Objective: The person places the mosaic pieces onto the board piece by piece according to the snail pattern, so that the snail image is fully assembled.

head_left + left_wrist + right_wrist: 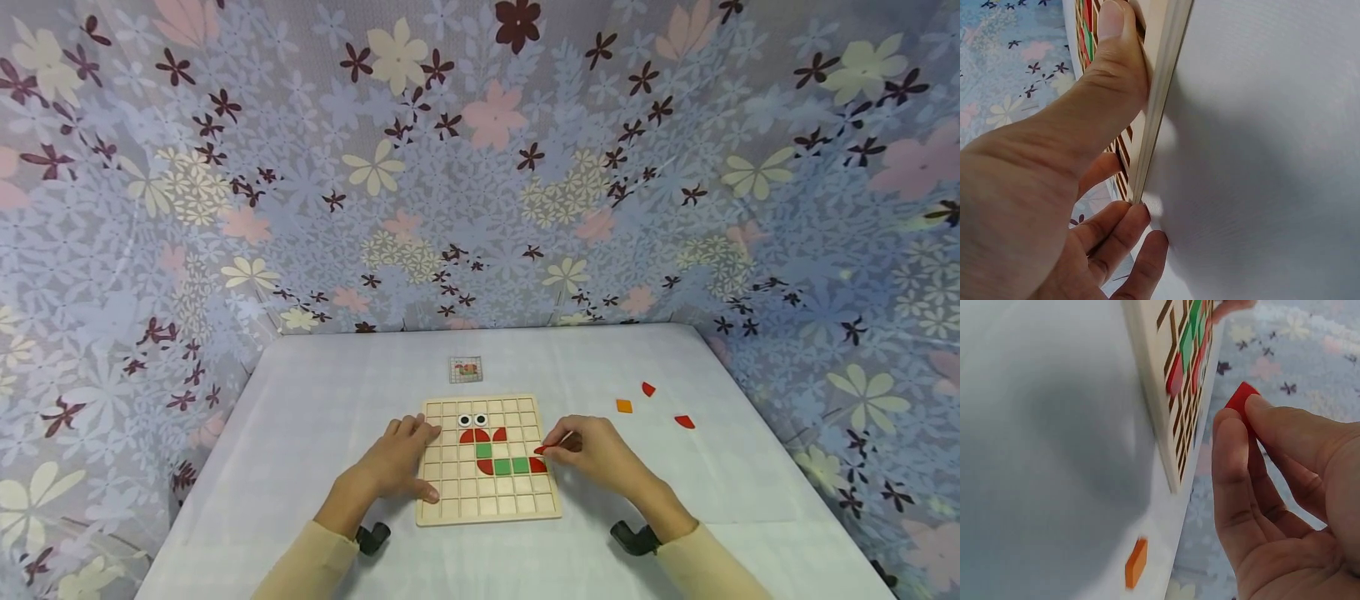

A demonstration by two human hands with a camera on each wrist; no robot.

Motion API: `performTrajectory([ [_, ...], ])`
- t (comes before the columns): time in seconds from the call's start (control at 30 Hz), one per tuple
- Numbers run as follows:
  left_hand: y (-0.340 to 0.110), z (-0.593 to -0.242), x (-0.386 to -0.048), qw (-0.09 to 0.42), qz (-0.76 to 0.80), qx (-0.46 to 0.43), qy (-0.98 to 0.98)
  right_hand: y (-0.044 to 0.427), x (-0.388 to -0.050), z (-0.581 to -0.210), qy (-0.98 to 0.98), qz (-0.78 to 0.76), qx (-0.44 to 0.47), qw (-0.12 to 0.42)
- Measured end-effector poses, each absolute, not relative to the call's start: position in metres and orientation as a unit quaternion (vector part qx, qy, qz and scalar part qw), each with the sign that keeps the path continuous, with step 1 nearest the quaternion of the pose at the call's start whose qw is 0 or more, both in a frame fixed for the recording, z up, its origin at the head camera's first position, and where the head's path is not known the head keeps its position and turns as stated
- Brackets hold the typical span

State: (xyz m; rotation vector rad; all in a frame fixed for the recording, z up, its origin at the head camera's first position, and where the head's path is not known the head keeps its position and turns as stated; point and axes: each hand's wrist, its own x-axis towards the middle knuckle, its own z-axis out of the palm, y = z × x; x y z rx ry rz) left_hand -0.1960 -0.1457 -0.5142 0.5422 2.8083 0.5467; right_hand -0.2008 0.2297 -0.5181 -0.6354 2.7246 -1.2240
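A wooden grid board [495, 506] lies on the table with several red quarter-round tiles, green square tiles [502, 467] and two round eye tiles [472, 420] set in its cells. My left hand [396, 460] rests along the board's left edge, its thumb on the rim and its fingers spread, also seen in the left wrist view. Between thumb and index finger my right hand [596, 450] pinches a red tile [1242, 398] by the board's right edge. Near that tile, a red quarter-round tile [537, 465] sits in a right-hand cell.
A small picture card [466, 369] lies behind the board. To the right are an orange square tile [624, 406] and two loose red tiles, one farther back [648, 389] and one nearer [684, 422]. Flowered cloth [480, 208] hangs behind the table.
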Motion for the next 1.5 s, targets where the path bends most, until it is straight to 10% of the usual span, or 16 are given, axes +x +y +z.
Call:
performTrajectory([
  [1.5,-0.149,-0.518,-0.199,0.114,0.194,0.186,0.956,0.155,-0.216,-0.536,0.907,-0.343,-0.243,0.014],
])
